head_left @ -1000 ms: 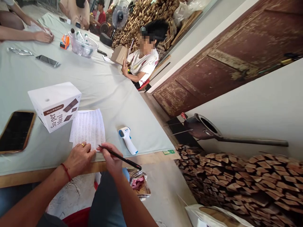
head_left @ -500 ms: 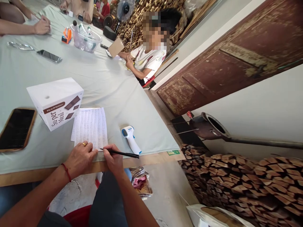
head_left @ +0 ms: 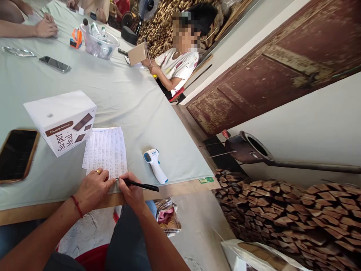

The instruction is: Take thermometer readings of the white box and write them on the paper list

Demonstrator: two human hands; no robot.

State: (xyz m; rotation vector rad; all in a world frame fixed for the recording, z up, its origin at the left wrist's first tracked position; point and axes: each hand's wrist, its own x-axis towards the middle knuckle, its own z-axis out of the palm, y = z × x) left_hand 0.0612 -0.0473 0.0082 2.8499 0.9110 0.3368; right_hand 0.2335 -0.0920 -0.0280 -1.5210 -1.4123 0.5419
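Observation:
My right hand [head_left: 132, 190] grips a black pen [head_left: 142, 184], its tip at the lower edge of a sheet of paper [head_left: 106, 150] covered in rows of small writing. My left hand [head_left: 95, 187], with a gold ring and a red cord at the wrist, lies flat with fingers out on the paper's bottom part. Behind the sheet stands a white box [head_left: 63, 122] printed "Super Meal". To the right of the paper rests a white and blue infrared thermometer [head_left: 156, 165]. Far left lies a phone [head_left: 18, 155] in a brown case.
A second phone [head_left: 55, 64], an orange tape dispenser [head_left: 76, 38] and a clear basket [head_left: 101, 47] of bottles are farther back on the table [head_left: 126, 101]. A person [head_left: 177, 69] sits at the far right side. Stacked firewood [head_left: 296, 218] lines the wall.
My right hand and the pen have shifted slightly left along the paper's lower edge. Across the table, the seated person's hands have moved a little. The view has turned slightly.

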